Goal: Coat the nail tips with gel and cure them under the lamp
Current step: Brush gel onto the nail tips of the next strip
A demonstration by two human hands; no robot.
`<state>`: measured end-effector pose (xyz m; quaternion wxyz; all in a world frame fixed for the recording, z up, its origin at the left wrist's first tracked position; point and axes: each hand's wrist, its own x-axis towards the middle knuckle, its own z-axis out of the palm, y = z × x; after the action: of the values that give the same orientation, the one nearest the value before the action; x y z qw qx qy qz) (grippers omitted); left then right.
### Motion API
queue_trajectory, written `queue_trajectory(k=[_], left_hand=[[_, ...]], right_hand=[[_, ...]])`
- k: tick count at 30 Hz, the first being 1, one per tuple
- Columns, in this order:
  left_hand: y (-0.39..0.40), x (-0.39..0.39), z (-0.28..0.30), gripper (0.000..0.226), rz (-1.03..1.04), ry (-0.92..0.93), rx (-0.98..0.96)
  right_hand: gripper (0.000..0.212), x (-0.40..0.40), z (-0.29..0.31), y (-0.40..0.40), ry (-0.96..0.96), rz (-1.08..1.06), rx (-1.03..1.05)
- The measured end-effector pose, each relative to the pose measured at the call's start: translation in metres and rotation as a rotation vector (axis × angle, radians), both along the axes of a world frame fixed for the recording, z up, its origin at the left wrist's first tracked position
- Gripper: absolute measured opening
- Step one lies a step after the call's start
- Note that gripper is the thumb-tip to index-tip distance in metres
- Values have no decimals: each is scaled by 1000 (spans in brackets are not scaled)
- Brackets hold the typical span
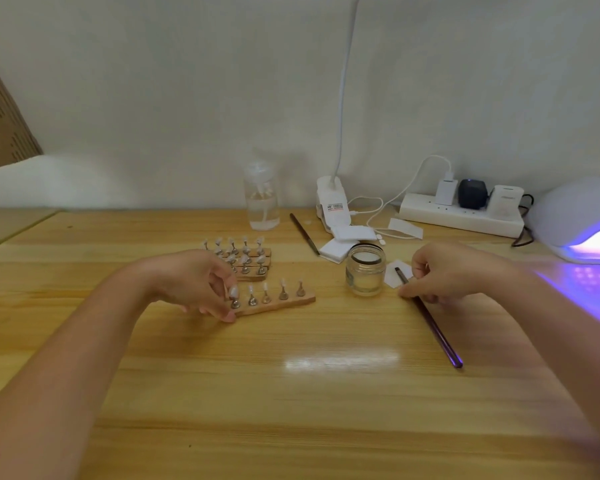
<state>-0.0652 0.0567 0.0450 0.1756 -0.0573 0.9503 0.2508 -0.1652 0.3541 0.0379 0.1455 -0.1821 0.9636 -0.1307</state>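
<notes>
Holding: left hand [201, 284] grips the near end of the front wooden strip [278, 304], fingers curled round the first nail tip [234, 292] and its stand.
Right hand: right hand [447, 271] pinches the purple brush [430, 320] near its head; handle slants down to the surface [291, 410], brush end over a white pad [397, 273].
Nail tips: five on the front strip, upright on metal stands; more rows on the back holder [246, 258], just behind it.
Gel: open glass jar [365, 270] between strip and right hand, close to both.
Lamp: cure lamp [582, 223] at far right, glowing violet, well apart from the strip; nothing visible inside it.
Progress: looks early or mid coating. Can't tell which tips already carry gel, too small and blurred. No strip under the lamp, so curing of this strip appears not yet done.
Left to do: likely load the brush, coat the front tips, move the strip to the lamp.
Other: spray bottle [261, 199], spare brush [304, 233], power strip [461, 216] along the wall.
</notes>
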Motion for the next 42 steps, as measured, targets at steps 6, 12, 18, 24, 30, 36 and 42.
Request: queue_trajectory(k=[6,12,18,24,30,36,42], left_hand=[[40,-7,-2,20,-174,70,-35],[75,-18,-24,19,-194,293,66],[92,-26,-42,18,-95,423,215],[96,-26,-43,15,-55,465,318],[98,-25,-49,12,-5,573,430],[97,-29,-58,15,4,631,445],[95,-28,-63,16,6,653,446]], right_hand=[[18,5,5,-3,-38,22,16],[8,0,9,9,10,2,-148],[20,-13,24,37,-127,-152,-955],[20,-13,28,37,-695,-161,-1990],[29,-10,19,12,-421,-271,-1634],[60,-6,8,-8,-225,-185,-1148],[42,-12,4,-23,179,-153,-883]])
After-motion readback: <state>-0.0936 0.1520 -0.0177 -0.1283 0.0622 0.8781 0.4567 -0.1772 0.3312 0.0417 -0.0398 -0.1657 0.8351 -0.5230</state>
